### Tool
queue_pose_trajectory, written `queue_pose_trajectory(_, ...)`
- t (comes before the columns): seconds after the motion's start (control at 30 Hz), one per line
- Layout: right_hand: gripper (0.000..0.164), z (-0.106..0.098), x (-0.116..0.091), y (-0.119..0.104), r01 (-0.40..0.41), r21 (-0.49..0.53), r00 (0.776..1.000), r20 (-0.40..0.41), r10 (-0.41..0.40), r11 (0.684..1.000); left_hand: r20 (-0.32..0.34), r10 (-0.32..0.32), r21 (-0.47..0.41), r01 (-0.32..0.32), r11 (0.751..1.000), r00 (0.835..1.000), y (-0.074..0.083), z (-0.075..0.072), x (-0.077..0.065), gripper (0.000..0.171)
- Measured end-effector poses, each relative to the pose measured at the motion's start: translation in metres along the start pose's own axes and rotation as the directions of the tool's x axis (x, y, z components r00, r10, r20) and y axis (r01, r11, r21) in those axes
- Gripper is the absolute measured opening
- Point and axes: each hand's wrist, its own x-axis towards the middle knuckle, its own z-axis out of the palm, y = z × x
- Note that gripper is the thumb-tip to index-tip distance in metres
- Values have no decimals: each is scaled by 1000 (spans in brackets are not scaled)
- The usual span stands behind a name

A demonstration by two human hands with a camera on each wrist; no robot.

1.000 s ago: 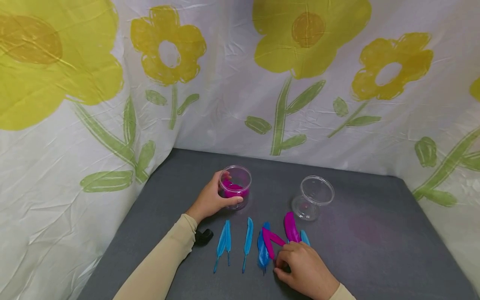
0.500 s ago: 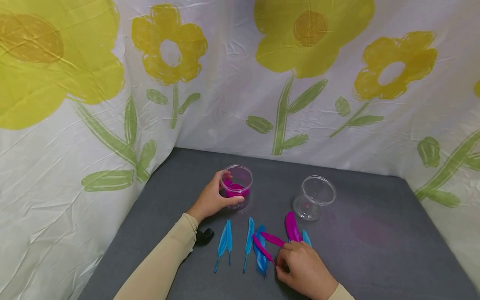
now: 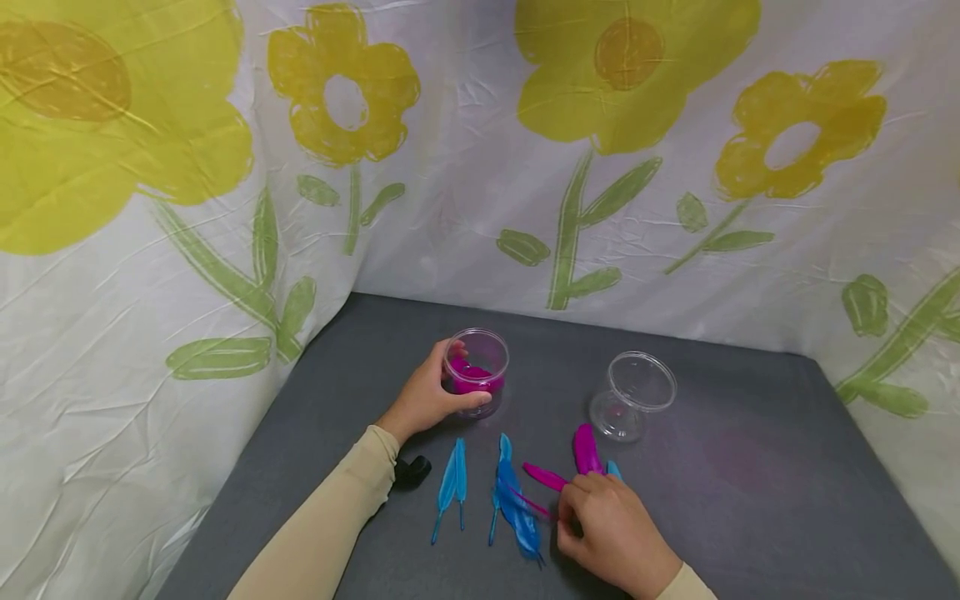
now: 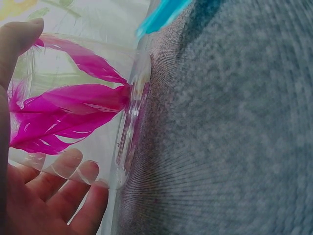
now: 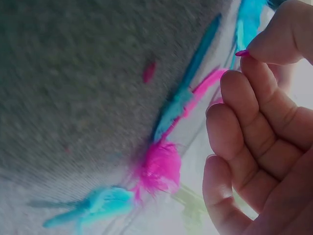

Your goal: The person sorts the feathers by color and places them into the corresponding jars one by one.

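My left hand (image 3: 423,398) grips a clear plastic cup (image 3: 493,354) with magenta feathers (image 3: 476,383) inside. In the left wrist view, its fingers and thumb wrap the cup (image 4: 105,174), which stands on the table. My right hand (image 3: 611,525) pinches the quill of a thin magenta feather (image 3: 534,502) between thumb and forefinger. The pinched tip (image 5: 242,53) shows in the right wrist view. That feather crosses a darker blue feather (image 3: 519,518), which overlaps a light blue feather (image 3: 505,450). Another magenta feather (image 3: 543,476) lies beside the right hand.
A second clear cup (image 3: 618,417) stands right of centre. Near it lie a broad magenta feather (image 3: 585,448) and a light blue feather (image 3: 614,470), partly behind my right hand. Two light blue feathers (image 3: 448,483) lie left. A black object (image 3: 412,472) shows by my left wrist.
The thin magenta feather swings left, its free end now over the blue feathers. The darker blue feather has shifted left and turned, onto the light blue one. The left hand still grips the cup.
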Motion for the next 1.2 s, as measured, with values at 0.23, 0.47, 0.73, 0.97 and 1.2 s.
queue_pose_trajectory(0.23,34,-4,6,0,-41,13,999,30,41,999,0,-3,5,3,1000,1000,-1,0,1,103)
queue_pose_trajectory(0.47,31,-7,11,-1,-55,32,998,27,55,998,-1,-16,4,16,1000,1000,2,0,-1,103)
queue_pose_trajectory(0.73,32,-10,19,5,23,23,994,-109,-21,999,-1,-25,11,25,1000,1000,5,-1,-2,103)
queue_pose_trajectory(0.97,32,-18,32,10,35,26,986,-162,-30,999,4,-12,-1,12,1000,1000,2,1,0,104)
queue_pose_trajectory(1.2,25,-32,53,12,56,48,985,-164,-47,997,-17,2,-5,-2,1000,1000,-1,4,1,105)
